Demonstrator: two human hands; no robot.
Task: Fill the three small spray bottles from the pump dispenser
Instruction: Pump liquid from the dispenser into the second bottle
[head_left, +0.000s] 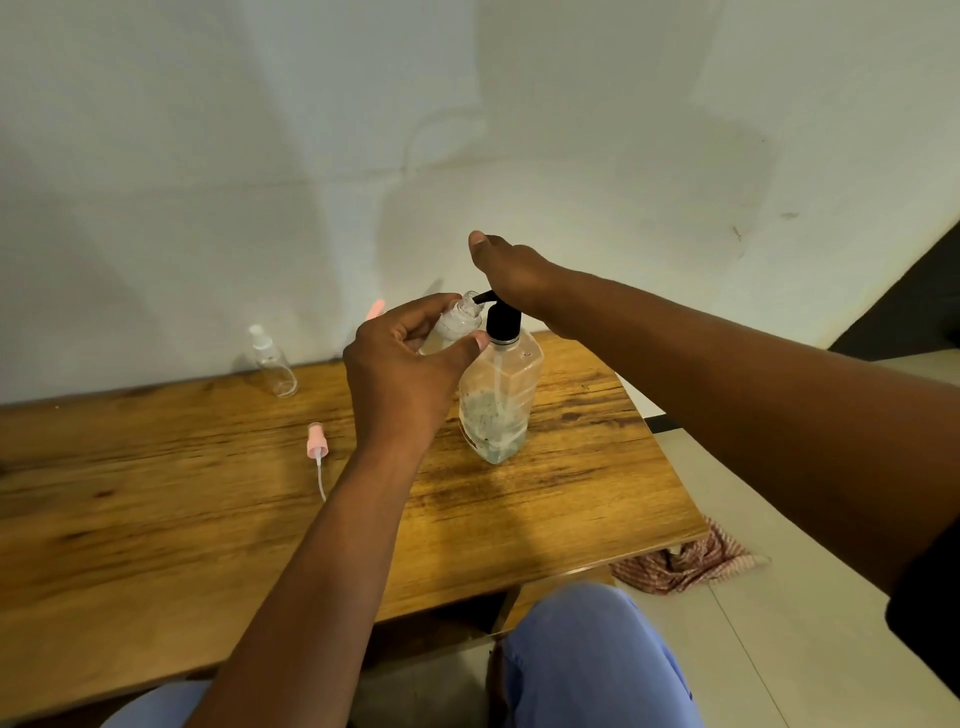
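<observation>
Clear uncapped bottle (tilted, at spout)

Both forearms are bare, no watch or rings seen. A dark sleeve edge is seen at the right upper arm. Legs are covered by light blue trousers; the fabric is plain, unmarked.

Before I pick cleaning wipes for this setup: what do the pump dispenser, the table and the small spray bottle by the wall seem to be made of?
Pump dispenser: clear glossy plastic, probably; liquid and tube show through, and its pump head is matte black. Table: wood or wood-look laminate, with brown grain streaks and a soft sheen. Small spray bottle: transparent plastic, apparently, with a white cap.
</observation>
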